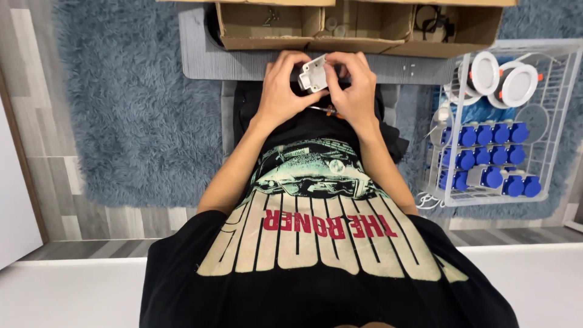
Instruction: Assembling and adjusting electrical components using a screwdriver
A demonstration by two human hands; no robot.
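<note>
At top centre, both hands, the left hand (pixel 284 85) and right hand (pixel 352 85), pinch a small white box (pixel 314 74) above the lap; a steady two-sided grip seems best, near the cardboard box (pixel 267 27).

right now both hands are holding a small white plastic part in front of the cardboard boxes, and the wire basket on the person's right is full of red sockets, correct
Not quite: the sockets in the wire basket are blue, not red, as the head view shows. The rest holds: the left hand and right hand together hold the small white plastic part in front of the cardboard boxes, and the basket sits on the person's right.
</note>
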